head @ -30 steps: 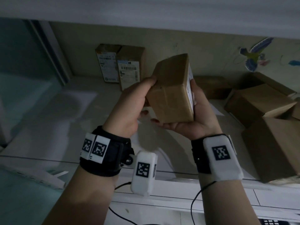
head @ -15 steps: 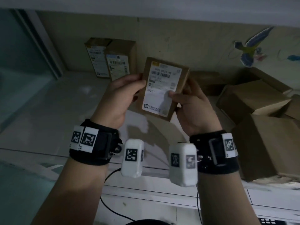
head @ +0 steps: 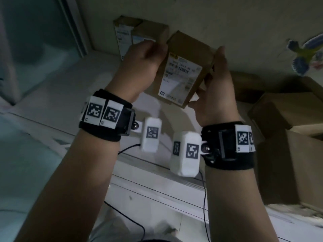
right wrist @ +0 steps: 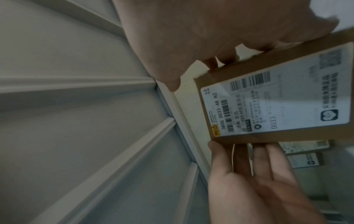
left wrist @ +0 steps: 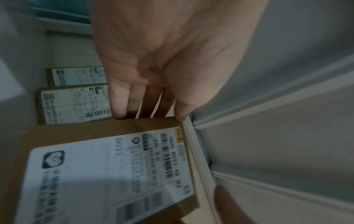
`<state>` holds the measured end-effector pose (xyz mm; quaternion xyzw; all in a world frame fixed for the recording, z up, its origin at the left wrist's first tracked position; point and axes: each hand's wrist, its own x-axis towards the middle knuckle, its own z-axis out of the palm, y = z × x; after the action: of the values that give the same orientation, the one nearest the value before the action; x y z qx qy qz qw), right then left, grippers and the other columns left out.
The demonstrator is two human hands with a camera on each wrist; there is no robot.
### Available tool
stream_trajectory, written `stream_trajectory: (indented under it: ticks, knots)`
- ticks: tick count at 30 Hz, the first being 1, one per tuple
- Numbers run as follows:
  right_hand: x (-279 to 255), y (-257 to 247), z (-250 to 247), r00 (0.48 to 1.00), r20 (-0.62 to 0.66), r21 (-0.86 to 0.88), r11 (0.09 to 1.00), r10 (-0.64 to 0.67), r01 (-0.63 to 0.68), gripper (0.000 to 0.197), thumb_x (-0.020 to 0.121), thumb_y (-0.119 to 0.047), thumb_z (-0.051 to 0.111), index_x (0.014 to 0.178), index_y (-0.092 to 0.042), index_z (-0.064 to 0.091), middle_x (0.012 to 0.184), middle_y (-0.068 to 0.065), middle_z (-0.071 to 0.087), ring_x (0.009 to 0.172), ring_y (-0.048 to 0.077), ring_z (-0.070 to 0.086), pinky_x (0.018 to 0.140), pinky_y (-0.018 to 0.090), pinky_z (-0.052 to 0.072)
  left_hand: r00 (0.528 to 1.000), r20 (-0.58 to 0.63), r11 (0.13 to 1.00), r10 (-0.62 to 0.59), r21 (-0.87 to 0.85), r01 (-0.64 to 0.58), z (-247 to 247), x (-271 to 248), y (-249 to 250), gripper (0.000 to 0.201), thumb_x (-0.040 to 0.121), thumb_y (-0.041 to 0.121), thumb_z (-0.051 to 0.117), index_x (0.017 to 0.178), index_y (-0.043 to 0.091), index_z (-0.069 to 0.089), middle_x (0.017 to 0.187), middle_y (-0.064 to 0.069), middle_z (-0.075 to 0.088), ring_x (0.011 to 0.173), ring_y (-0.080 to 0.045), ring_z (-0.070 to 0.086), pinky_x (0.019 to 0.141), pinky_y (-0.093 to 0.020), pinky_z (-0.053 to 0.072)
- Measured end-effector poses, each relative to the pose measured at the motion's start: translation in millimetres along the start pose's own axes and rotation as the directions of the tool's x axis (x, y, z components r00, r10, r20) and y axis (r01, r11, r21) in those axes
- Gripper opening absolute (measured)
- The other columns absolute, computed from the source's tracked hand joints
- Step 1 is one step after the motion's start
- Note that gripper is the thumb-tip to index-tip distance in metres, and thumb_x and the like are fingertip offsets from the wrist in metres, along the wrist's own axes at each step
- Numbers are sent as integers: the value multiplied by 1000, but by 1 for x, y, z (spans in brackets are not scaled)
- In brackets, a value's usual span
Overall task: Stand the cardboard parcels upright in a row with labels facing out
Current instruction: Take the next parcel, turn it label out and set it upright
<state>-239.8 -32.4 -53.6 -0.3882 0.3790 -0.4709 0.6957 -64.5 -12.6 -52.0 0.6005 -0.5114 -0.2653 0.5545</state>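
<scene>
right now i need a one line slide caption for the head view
Both hands, left hand and right hand, hold a labelled cardboard parcel beside two standing parcels at the wall.

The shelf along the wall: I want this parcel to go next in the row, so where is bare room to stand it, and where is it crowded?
Bare shelf lies right of the two standing parcels, behind the held parcel both hands grip. Wider bare surface runs left toward the glass panel. The far right is crowded with piled boxes.

A bird sticker (head: 305, 55) on the wall (head: 244, 20); a black cable (head: 204, 198) hangs below.
</scene>
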Motion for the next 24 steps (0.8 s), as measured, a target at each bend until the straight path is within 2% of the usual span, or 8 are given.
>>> stream_trajectory:
  ticks: [3, 6, 9, 12, 15, 17, 21, 24]
  knots:
    - [8, 4, 1, 999, -48, 10, 1000, 22, -22, 53, 102, -67, 45, 143, -37, 60, 133, -6, 73, 123, 19, 68, 111, 53, 48, 999, 28, 999, -38, 5, 38, -3, 6, -4, 44, 92, 48, 62, 96, 5, 71, 106, -24, 76, 106, -42, 74, 101, -67, 55]
    - [20, 11, 1, 993, -120, -43, 999, 15, -20, 45, 100, -54, 59, 137, -29, 63, 121, -2, 75, 111, 21, 72, 98, 45, 56, 997, 56, 997, -60, 47, 57, -1, 12, -11, 22, 93, 40, 61, 84, 23, 72, 97, -15, 79, 99, -35, 76, 100, -64, 57]
    - [36, 19, 6, 987, -157, -119, 993, -28, 10, 68, 91, -47, 60, 151, -17, 53, 143, 8, 65, 129, 32, 64, 111, 52, 50, 992, 92, 996, -88, 17, 87, -5, 24, -19, 19, 95, 36, 62, 88, 22, 74, 109, -20, 79, 106, -38, 76, 100, -62, 58]
    - [51, 20, 14, 989, -134, -91, 993, 65, -77, 71, 90, -51, 63, 149, -13, 56, 146, 17, 64, 133, 39, 63, 114, 61, 47, 987, 118, 993, -111, 40, 107, -10, 36, -21, 24, 102, 27, 61, 90, 12, 76, 103, -19, 79, 98, -36, 77, 96, -53, 62]
    - [56, 17, 18, 994, -75, -165, 982, 83, -94, 48, 96, -43, 66, 132, -11, 67, 123, 21, 76, 113, 42, 73, 105, 62, 54, 998, 59, 949, -21, 315, 1, -11, 49, -24, 43, 100, 42, 60, 91, 2, 74, 83, -12, 73, 74, -24, 70, 69, -34, 51]
    - [60, 18, 19, 992, -67, -116, 986, 111, -118, 44, 95, -48, 63, 119, -12, 74, 120, 21, 78, 115, 43, 73, 107, 64, 51, 996, 28, 878, 82, 471, -85, -15, 59, -21, 48, 99, 51, 60, 96, 6, 75, 90, -8, 75, 84, -22, 71, 72, -33, 49]
    - [77, 20, 24, 981, -162, -105, 987, 102, -120, 58, 92, -56, 61, 128, -11, 69, 137, 16, 71, 118, 33, 71, 106, 48, 53, 981, 33, 849, 189, 497, -180, -23, 86, -1, 42, 103, 49, 57, 126, 14, 65, 118, -3, 65, 107, -17, 61, 97, -34, 51]
    - [86, 19, 27, 983, -149, -64, 991, 110, -120, 32, 110, -42, 46, 102, -16, 63, 100, 9, 72, 79, 21, 70, 74, 30, 58, 980, 127, 751, 154, 629, -200, -26, 108, -3, 45, 104, 49, 50, 106, 9, 70, 100, -8, 66, 88, -22, 62, 82, -34, 49]
